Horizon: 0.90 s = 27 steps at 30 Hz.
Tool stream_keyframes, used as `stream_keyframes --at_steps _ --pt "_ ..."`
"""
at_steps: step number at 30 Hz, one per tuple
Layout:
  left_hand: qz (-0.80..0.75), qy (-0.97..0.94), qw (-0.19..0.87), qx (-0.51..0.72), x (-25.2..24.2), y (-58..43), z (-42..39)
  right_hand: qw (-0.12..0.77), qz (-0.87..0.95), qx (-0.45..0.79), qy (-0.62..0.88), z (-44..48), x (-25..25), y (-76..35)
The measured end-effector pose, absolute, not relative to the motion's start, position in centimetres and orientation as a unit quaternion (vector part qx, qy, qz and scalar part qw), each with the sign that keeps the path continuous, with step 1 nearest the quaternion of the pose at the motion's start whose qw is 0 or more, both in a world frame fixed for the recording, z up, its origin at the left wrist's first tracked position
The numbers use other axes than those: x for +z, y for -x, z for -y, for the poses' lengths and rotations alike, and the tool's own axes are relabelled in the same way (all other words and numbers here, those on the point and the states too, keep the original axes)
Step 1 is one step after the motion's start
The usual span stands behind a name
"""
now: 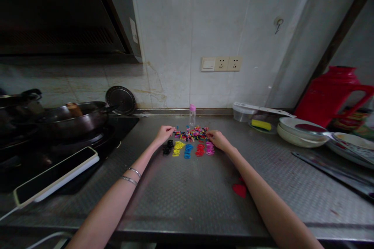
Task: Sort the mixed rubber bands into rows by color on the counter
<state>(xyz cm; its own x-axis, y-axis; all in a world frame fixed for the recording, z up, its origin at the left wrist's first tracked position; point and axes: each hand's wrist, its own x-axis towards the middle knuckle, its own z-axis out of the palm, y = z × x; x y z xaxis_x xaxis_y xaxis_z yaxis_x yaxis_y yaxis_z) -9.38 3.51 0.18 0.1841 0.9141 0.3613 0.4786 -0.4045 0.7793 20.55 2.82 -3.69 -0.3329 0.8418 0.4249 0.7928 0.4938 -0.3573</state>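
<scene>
A mixed heap of small, many-coloured bands, apparently rubber bands [191,134], lies on the metal counter. My left hand [165,134] is at the heap's left end, its fingertips pinched together. At the right end, the fingers of my right hand [216,139] are also closed at the heap's edge. Whatever is between the fingertips of either hand is too small to make out. In front of the heap, single-colour groups lie in a row: black bands [168,147], yellow bands [178,148], blue bands [188,151], red bands [200,150] and pink bands [209,148].
A small clear bottle with a pink cap [192,114] stands behind the heap. A red heart-shaped piece [239,190] lies near my right forearm. Left are a phone [55,175] and a pan [87,114] on the stove; right, stacked bowls [300,136] and a red flask [330,95].
</scene>
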Motion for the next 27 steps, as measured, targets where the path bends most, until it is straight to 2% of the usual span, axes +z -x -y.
stream_keyframes --at_steps 12,27 --pt "-0.476 -0.729 0.257 0.42 -0.1 9.5 -3.7 0.297 0.787 0.056 0.538 -2.8 -3.9 -20.2" --pt "-0.476 -0.722 0.263 0.427 0.1 9.6 -3.7 0.386 0.714 0.008 0.584 -1.7 -2.2 -19.2"
